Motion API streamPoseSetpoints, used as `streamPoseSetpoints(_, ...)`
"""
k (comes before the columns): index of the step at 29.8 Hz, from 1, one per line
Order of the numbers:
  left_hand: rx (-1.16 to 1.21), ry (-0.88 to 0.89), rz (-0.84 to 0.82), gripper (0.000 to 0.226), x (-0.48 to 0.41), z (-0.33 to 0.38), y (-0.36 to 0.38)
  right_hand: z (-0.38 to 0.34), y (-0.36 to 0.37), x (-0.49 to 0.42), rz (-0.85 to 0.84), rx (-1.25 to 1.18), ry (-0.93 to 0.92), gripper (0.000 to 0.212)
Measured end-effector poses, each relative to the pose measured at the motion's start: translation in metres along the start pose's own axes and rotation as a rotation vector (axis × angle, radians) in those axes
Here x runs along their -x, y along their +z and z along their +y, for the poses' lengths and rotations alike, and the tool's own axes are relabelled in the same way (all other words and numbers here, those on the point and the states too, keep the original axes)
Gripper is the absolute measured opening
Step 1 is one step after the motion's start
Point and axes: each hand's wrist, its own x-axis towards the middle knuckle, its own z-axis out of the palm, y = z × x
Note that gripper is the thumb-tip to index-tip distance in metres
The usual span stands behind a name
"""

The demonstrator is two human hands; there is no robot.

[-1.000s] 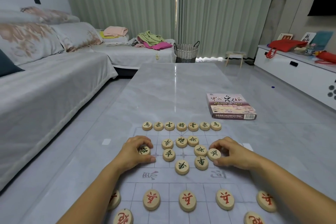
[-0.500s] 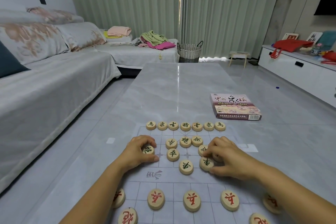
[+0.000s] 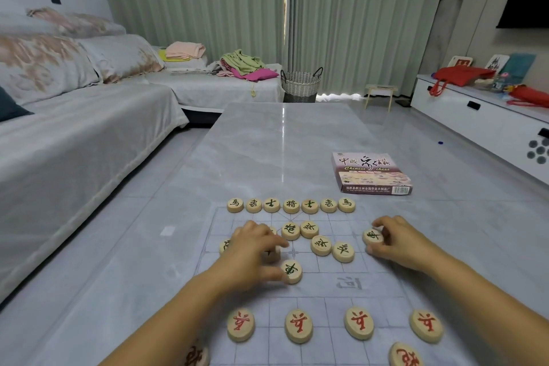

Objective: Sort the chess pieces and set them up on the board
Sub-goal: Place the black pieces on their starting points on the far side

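Clutter of loose black pieces (image 3: 320, 245) fills the board (image 3: 383, 282) between your hands. Your right hand (image 3: 399, 242) pinches a black disc (image 3: 373, 235) in its fingers near the board's right edge, open squares around it. Your left hand (image 3: 252, 252) is blurred over another piece; whether its fingers grip it, you cannot tell. Back row (image 3: 291, 205) and box (image 3: 371, 172) lie beyond

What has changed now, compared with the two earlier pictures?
The right hand took a black-lettered piece from the middle cluster into its grip and carried it to the right side of the board. The left hand, blurred, let go of the left-side piece and moved toward the centre. The far row and red pieces stayed.
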Motion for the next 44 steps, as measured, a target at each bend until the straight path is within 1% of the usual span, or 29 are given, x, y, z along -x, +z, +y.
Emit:
streamPoseSetpoints(1, -0.102, 0.030, -0.034, 0.068, -0.001, 0.010, 0.004, 0.000, -0.002, 0.000, -0.038, -0.002, -0.004, 0.049)
streamPoseSetpoints(3, -0.270, 0.071, -0.053, 0.059, -0.002, 0.021, 0.009, -0.001, -0.005, 0.000, -0.075, 0.020, -0.030, 0.047)
streamPoseSetpoints(5, -0.310, 0.066, -0.047, 0.049, -0.001, 0.025, 0.011, -0.003, -0.004, -0.003, -0.037, 0.051, -0.026, 0.041)
streamPoseSetpoints(7, -0.263, 0.067, -0.048, 0.044, 0.000, 0.027, 0.011, -0.004, -0.002, -0.009, 0.055, 0.064, 0.033, 0.040)
streamPoseSetpoints(10, -0.158, 0.062, -0.029, 0.046, 0.005, 0.026, 0.003, -0.005, -0.001, -0.023, 0.166, 0.072, 0.125, 0.041)
streamPoseSetpoints(13, -0.031, -0.031, 0.062, 0.071, 0.002, 0.002, -0.019, -0.008, 0.000, -0.041, 0.233, 0.053, 0.171, 0.044)
streamPoseSetpoints(14, 0.003, -0.092, 0.109, 0.071, -0.001, -0.013, -0.027, -0.009, 0.001, -0.046, 0.243, 0.043, 0.182, 0.046)
streamPoseSetpoints(16, 0.011, -0.231, 0.117, 0.049, -0.005, -0.044, -0.040, -0.009, 0.004, -0.054, 0.250, 0.025, 0.201, 0.048)
streamPoseSetpoints(17, -0.016, -0.281, 0.100, 0.043, -0.007, -0.057, -0.043, -0.009, 0.005, -0.057, 0.253, 0.009, 0.207, 0.048)
streamPoseSetpoints(20, -0.057, -0.343, 0.038, 0.046, -0.014, -0.084, -0.039, -0.003, 0.008, -0.062, 0.227, -0.042, 0.190, 0.052)
streamPoseSetpoints(22, 0.036, -0.382, 0.055, 0.052, -0.018, -0.088, -0.033, 0.004, 0.008, -0.063, 0.199, -0.074, 0.174, 0.053)
streamPoseSetpoints(24, 0.214, -0.469, 0.134, 0.054, -0.017, -0.089, -0.027, 0.009, 0.005, -0.062, 0.176, -0.087, 0.146, 0.049)
streamPoseSetpoints(26, 0.358, -0.566, 0.241, 0.051, -0.013, -0.088, -0.021, 0.012, 0.003, -0.060, 0.182, -0.087, 0.103, 0.042)
streamPoseSetpoints(28, 0.427, -0.625, 0.312, 0.050, -0.012, -0.086, -0.017, 0.015, 0.006, -0.059, 0.223, -0.111, 0.073, 0.037)
streamPoseSetpoints(30, 0.384, -0.656, 0.331, 0.051, -0.015, -0.087, -0.015, 0.017, 0.009, -0.060, 0.272, -0.138, 0.058, 0.033)
streamPoseSetpoints(32, 0.327, -0.667, 0.330, 0.044, -0.020, -0.089, -0.015, 0.020, 0.013, -0.063, 0.298, -0.165, 0.048, 0.032)
streamPoseSetpoints(35, 0.323, -0.660, 0.317, 0.033, -0.025, -0.097, -0.016, 0.024, 0.015, -0.066, 0.314, -0.192, 0.037, 0.033)
streamPoseSetpoints(38, 0.334, -0.696, 0.283, 0.037, -0.028, -0.107, -0.020, 0.026, 0.017, -0.067, 0.334, -0.194, 0.020, 0.034)
streamPoseSetpoints(41, 0.313, -0.769, 0.238, 0.052, -0.033, -0.115, -0.023, 0.026, 0.019, -0.068, 0.345, -0.213, 0.026, 0.033)
streamPoseSetpoints(42, 0.295, -0.791, 0.237, 0.058, -0.034, -0.113, -0.023, 0.026, 0.019, -0.068, 0.346, -0.219, 0.032, 0.032)
streamPoseSetpoints(44, 0.237, -0.839, 0.287, 0.066, -0.035, -0.106, -0.019, 0.026, 0.019, -0.069, 0.344, -0.226, 0.041, 0.033)
